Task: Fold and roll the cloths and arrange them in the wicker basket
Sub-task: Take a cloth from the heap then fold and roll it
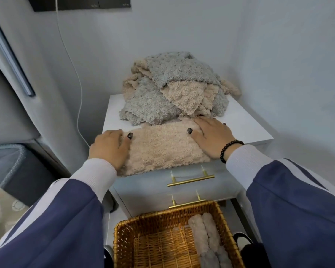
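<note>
While most of the cloths are not yet folded, the head view shows the job underway but far from finished. A beige cloth [162, 146] lies flattened on the front of the white bedside cabinet [246, 130], its near edge hanging just over the top drawer. The left hand [109, 147] sits on the cloth's left end with fingers bent over the edge; whether they actually pinch the fabric I cannot tell. The right hand [213, 136] lies on the right end with fingers straight, pressing down and holding nothing. By my reading this is the folding or smoothing step, with the rolling of this piece yet to come.

Behind it, touching its far edge, a loose pile of cloths [172, 89] in grey and beige waits, crumpled and unsorted; several pieces at least, though the count is unclear.

Below, in front of the drawers, the wicker basket [124, 238] holds rolled cloths [205, 236] laid side by side along its right wall, beige at the far end and grey nearer. Most of the basket floor shows bare weave, so the larger share of the work remains.
</note>
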Demonstrator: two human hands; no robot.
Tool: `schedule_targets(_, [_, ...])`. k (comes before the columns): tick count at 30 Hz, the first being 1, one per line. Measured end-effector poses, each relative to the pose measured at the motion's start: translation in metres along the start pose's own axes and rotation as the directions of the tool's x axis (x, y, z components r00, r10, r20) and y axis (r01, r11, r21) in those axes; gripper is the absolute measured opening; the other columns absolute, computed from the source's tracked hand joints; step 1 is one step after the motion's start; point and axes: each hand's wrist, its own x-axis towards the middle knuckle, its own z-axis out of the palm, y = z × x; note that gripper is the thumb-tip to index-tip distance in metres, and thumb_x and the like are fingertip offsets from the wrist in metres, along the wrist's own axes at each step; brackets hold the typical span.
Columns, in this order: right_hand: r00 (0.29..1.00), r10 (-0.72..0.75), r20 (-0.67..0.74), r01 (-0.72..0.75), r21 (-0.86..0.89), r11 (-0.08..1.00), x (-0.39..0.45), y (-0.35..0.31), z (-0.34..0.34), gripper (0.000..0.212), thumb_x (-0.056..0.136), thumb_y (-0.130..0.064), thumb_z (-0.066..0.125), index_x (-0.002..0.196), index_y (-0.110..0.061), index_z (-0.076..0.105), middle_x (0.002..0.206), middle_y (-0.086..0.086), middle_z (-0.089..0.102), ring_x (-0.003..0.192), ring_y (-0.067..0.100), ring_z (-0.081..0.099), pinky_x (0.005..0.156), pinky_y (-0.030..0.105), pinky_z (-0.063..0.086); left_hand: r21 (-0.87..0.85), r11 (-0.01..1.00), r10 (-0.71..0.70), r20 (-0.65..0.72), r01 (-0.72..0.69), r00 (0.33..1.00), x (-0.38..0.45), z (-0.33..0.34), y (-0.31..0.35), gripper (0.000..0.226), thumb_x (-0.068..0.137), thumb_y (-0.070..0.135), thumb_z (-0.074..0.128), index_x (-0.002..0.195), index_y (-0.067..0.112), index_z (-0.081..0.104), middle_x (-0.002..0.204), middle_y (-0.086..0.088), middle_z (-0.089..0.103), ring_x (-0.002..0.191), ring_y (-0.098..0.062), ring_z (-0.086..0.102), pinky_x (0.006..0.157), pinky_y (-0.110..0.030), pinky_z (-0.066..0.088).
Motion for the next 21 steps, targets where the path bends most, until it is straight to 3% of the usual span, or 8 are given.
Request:
schedule_targets(4, [0.998,0.065,-0.028,-0.062,0.080,0.995,-0.002,0.000,-0.010,0.065,0.089,-0.055,0.051,0.145,-0.026,0.035,0.149,0.003,0.035,0.135,0.028,0.030,0.109,0.041,0.030,-0.010,0.986,-0.168,0.029,0.168,0.985,0.004,-0.010,-0.003,0.065,0.084,0.052,0.062,0.138,0.019,0.048,0.136,-0.012,0.048,0.128,-0.037,0.037,0.103,-0.047,0.036])
schedule_targets(7, [0.984,0.177,-0.008,-0.172,0.200,0.965,-0.004,0.000,-0.019,0.081,0.073,-0.057,0.069,0.141,-0.023,0.041,0.142,0.007,0.043,0.131,0.029,0.037,0.105,0.041,0.038,-0.015,0.972,-0.234,0.077,0.236,0.969,0.005,-0.016,-0.005,0.069,0.075,0.060,0.068,0.128,0.017,0.055,0.118,-0.008,0.061,0.117,-0.036,0.049,0.099,-0.047,0.045])
schedule_targets(9, [0.973,0.228,0.043,-0.230,0.311,0.922,-0.009,0.000,-0.025,0.087,0.070,-0.054,0.075,0.141,-0.017,0.043,0.140,0.007,0.046,0.127,0.028,0.043,0.103,0.037,0.042,-0.047,0.966,-0.247,0.095,0.252,0.964,0.000,-0.019,-0.004,0.056,0.075,0.055,0.071,0.114,0.017,0.060,0.110,-0.005,0.064,0.109,-0.033,0.055,0.096,-0.043,0.047])
schedule_targets(11, [0.963,0.259,0.074,-0.267,0.387,0.882,-0.015,0.000,-0.029,0.070,0.073,-0.045,0.078,0.130,-0.014,0.051,0.129,0.005,0.054,0.119,0.026,0.050,0.090,0.029,0.045,-0.136,0.962,-0.227,0.085,0.237,0.970,-0.007,-0.022,-0.002,0.033,0.075,0.043,0.076,0.092,0.021,0.058,0.099,-0.004,0.063,0.102,-0.030,0.057,0.087,-0.038,0.049])
schedule_targets(13, [0.966,0.257,0.017,-0.234,0.474,0.849,-0.022,0.002,-0.029,0.028,0.077,-0.035,0.076,0.088,-0.022,0.054,0.089,-0.001,0.056,0.091,0.022,0.053,0.062,0.022,0.040,-0.244,0.948,-0.196,0.061,0.205,0.979,-0.015,-0.026,0.001,0.027,0.075,0.028,0.078,0.083,0.018,0.054,0.088,-0.003,0.060,0.089,-0.026,0.057,0.070,-0.031,0.045])
schedule_targets(15, [0.966,0.258,-0.019,-0.192,0.616,0.764,-0.031,0.004,-0.030,0.027,0.081,-0.025,0.071,0.075,-0.018,0.046,0.072,-0.003,0.047,0.073,0.018,0.048,0.052,0.022,0.033,-0.335,0.924,-0.181,0.043,0.184,0.983,-0.021,-0.031,0.000,0.026,0.075,0.019,0.077,0.088,0.012,0.056,0.082,-0.002,0.058,0.076,-0.021,0.055,0.058,-0.027,0.040])
schedule_targets(18, [0.960,0.277,-0.031,-0.162,0.747,0.644,-0.049,0.008,-0.038,0.018,0.084,-0.022,0.070,0.086,-0.011,0.057,0.079,-0.004,0.056,0.071,0.011,0.053,0.054,0.018,0.041,-0.537,0.811,-0.201,0.115,0.231,0.973,-0.033,-0.041,-0.003,0.037,0.073,0.014,0.081,0.102,0.010,0.059,0.091,-0.003,0.064,0.082,-0.020,0.061,0.070,-0.030,0.050])
schedule_targets(21, [0.962,0.271,0.044,-0.167,0.876,0.452,-0.064,0.009,-0.046,0.036,0.076,-0.023,0.077,0.106,-0.008,0.065,0.102,0.007,0.070,0.095,0.026,0.066,0.085,0.039,0.055,-0.765,0.591,-0.155,0.203,0.255,0.967,-0.047,-0.054,-0.005,0.027,0.076,0.001,0.076,0.100,0.009,0.067,0.087,-0.005,0.073,0.087,-0.024,0.069,0.080,-0.034,0.057])
